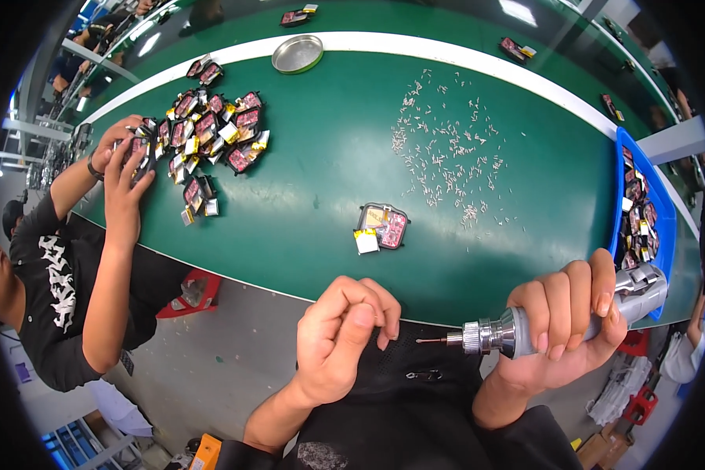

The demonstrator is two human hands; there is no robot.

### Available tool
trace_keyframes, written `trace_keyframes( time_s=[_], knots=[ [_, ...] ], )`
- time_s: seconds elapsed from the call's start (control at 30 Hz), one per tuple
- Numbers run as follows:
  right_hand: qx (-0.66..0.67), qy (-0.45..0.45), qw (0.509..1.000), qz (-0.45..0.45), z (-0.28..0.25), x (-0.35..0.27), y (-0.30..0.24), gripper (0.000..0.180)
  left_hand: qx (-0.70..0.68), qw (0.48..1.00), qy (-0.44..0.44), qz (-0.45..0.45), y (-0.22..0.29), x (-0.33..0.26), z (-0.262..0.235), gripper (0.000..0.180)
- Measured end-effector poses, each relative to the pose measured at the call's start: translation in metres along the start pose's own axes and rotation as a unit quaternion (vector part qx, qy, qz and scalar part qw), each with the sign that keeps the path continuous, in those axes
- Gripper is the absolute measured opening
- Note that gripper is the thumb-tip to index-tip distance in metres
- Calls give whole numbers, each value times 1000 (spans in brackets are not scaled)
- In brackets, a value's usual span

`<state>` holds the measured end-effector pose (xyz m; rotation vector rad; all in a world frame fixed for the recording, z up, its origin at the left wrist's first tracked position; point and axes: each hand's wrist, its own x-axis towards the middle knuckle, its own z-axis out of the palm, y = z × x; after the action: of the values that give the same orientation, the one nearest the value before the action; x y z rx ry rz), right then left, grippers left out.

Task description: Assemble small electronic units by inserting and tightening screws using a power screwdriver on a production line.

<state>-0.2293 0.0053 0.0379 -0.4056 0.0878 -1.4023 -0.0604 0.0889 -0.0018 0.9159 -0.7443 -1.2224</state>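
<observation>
My right hand (pixel 560 325) is wrapped round a grey electric screwdriver (pixel 489 335). Its thin bit points left toward my left hand (pixel 333 337), whose thumb and fingers are pinched together near the table's front edge. Whatever those fingertips hold, if anything, is hidden or too small to name. Ahead of both hands, on the green table, lies a black casing (pixel 383 226) with a reddish circuit board and a white battery pouch beside it. Neither hand touches it. Many tiny screws (pixel 454 141) are scattered over the table beyond the casing.
At left, a co-worker's hands (pixel 125 176) handle a casing beside a heap of similar units (pixel 204 129). A round metal tin lid (pixel 298 54) sits at the far edge. A blue bin (pixel 666 211) with more units stands at right. Units also lie on the green strip beyond.
</observation>
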Motion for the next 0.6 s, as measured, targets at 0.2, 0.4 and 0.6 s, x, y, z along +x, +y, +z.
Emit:
trace_keyframes(
  time_s=[0.2,0.4,0.6],
  knots=[
    [-7,10,1000,-5,4,-7,3,16,45,999,-21,-17,-1,-4,-2,4],
    [-10,6,1000,-13,0,-8,2,10,-28,999,-19,-25,-10,-9,-2,3],
    [-7,-1,1000,-7,-5,-7,7,10,-94,995,-18,-40,-17,-9,1,15]
  ],
)
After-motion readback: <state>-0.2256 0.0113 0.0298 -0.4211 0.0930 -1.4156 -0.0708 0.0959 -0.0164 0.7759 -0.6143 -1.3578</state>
